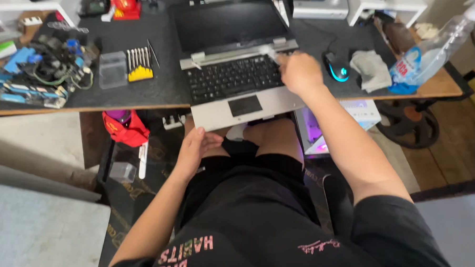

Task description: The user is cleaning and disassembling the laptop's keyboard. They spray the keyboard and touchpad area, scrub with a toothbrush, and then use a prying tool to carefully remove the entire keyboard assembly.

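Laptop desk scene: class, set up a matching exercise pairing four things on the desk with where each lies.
Things:
1. mouse
2. screwdriver set
3. bottle
4. grey cloth

Places:
A. left of the laptop
B. far right desk edge, lying tilted
C. just right of the laptop, by the right hand
D. between mouse and bottle

Pairs: 1-C, 2-A, 3-B, 4-D
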